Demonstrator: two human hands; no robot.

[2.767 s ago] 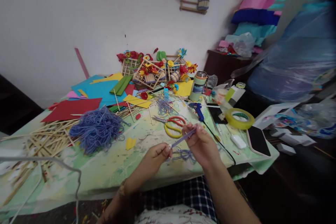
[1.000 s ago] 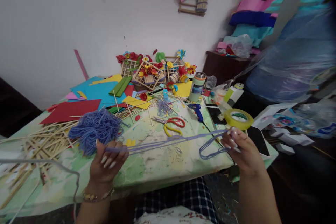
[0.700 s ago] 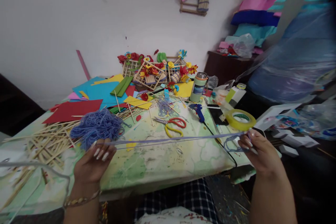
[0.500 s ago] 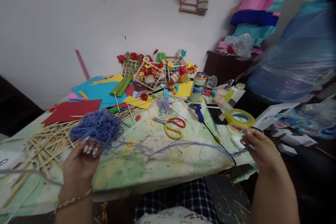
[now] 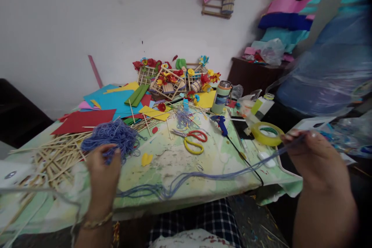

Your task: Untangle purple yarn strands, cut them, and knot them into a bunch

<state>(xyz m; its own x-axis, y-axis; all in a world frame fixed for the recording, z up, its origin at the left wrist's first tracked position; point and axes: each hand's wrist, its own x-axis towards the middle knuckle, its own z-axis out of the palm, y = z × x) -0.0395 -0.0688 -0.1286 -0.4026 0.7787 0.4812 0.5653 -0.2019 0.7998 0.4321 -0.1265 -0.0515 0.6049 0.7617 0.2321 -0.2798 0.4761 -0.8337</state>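
Note:
My right hand (image 5: 318,155) is closed around several strands of purple-blue yarn (image 5: 215,175) at the table's right edge. From there the strands sag leftward along the front of the table and pass behind my left wrist. My left hand (image 5: 104,164) is in front of a tangled heap of the same yarn (image 5: 112,137). Its thumb and fingers curve apart, with a gap between them, and no strand shows clearly in its grip. Scissors (image 5: 193,141) with red and yellow handles lie between my hands, beyond the strands.
Wooden sticks (image 5: 55,159) are piled at the left, beside coloured paper (image 5: 84,120). Small stick frames with paper flowers (image 5: 168,81) stand at the back. A bottle (image 5: 222,97), a blue glue gun (image 5: 220,124) with a black cord and a yellow tape roll (image 5: 261,135) are at the right.
My right hand has moved right and nearer, drawing the yarn strands along. The strands now hang closer to the front edge. My left hand has shifted slightly right, its fingers more parted.

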